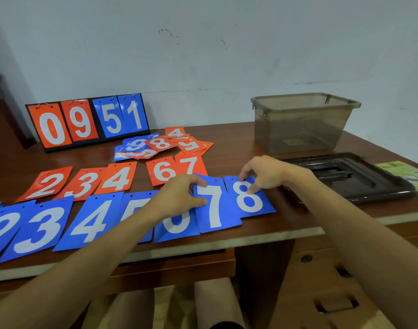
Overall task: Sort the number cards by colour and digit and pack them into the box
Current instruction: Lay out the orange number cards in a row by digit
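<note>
Blue 8 card ends the front row on the surface, long axis pointing away from the person. The right hand pinches its upper left corner with curled fingers; the left hand pinches the neighbouring blue 7 card. Unsorted pile lies beyond, nearer the left hand.

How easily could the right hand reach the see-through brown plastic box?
Probably yes: the right hand holds the blue 8 card, and only bare wooden tabletop lies between it and the see-through brown plastic box.
</note>
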A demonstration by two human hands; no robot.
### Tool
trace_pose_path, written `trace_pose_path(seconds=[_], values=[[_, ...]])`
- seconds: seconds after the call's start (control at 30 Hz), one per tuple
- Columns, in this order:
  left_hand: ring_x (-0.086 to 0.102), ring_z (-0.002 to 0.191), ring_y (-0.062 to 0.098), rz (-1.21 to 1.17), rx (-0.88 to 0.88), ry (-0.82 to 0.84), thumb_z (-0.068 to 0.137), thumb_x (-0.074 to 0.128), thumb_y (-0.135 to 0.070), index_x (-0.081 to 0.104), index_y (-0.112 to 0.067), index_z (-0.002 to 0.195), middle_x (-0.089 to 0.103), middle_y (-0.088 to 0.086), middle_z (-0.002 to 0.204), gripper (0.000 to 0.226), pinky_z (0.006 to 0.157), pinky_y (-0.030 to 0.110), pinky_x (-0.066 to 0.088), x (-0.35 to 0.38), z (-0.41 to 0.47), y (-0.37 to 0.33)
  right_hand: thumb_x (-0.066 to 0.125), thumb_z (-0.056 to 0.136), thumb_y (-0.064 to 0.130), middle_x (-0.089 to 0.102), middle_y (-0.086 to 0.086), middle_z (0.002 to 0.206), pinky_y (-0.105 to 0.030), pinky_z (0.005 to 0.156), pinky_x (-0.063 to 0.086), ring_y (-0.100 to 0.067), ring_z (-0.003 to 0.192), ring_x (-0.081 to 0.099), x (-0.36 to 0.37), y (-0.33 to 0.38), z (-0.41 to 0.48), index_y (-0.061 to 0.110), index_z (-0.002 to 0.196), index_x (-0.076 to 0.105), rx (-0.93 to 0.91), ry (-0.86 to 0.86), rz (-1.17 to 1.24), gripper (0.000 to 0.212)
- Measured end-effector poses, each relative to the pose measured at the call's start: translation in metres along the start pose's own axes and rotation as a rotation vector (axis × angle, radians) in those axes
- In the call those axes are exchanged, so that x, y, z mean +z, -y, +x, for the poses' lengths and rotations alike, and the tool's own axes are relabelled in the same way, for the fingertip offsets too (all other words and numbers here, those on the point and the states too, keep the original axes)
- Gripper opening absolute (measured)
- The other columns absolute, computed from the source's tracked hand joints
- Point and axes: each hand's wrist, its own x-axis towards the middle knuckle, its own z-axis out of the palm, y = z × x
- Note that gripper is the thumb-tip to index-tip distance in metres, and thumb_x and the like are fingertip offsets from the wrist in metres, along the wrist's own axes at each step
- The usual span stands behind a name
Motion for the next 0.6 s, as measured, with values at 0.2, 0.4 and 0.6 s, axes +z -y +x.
trace_pose_path(seconds=[0.2, 0.4, 0.6], values=[[0.036, 0.118, 0.022, 0.312, 0.053, 0.101, 0.087, 0.061, -0.043, 0.053, -0.036, 0.127, 0.041, 0.004, 0.125, 0.041, 0.094, 0.03, 0.033, 0.008, 0.008, 0.0, 0.074, 0.08, 0.019, 0.06, 0.001, 0.122, -0.023, 0.08, 0.043, -0.017, 0.11, 0.055, -0.003, -0.003, -0.007, 0.018, 0.118, 0.063, 0.014, 0.038, -0.04, 0.039], [0.032, 0.121, 0.019, 0.323, 0.11, 0.014, 0.088, 0.06, -0.043, 0.06, -0.034, 0.118, 0.039, 0.0, 0.127, 0.032, 0.095, 0.031, 0.033, -0.002, 0.014, 0.004, 0.062, 0.088, 0.012, 0.064, 0.002, 0.109, -0.017, 0.075, 0.042, -0.008, 0.095, 0.055, -0.003, 0.009, -0.003, 0.016, 0.111, 0.066, -0.052, -0.151, 0.06, 0.024], [0.055, 0.098, 0.007, 0.085, 0.09, -0.035, 0.091, 0.059, -0.022, 0.065, -0.024, 0.103, 0.061, -0.005, 0.108, 0.014, 0.073, 0.015, 0.044, -0.038, 0.033, 0.029, 0.06, 0.09, 0.017, 0.064, 0.005, 0.095, -0.009, 0.065, 0.038, -0.006, 0.085, 0.056, 0.001, 0.053, 0.039, 0.014, 0.1, 0.069, -0.144, -0.222, 0.119, 0.014]])
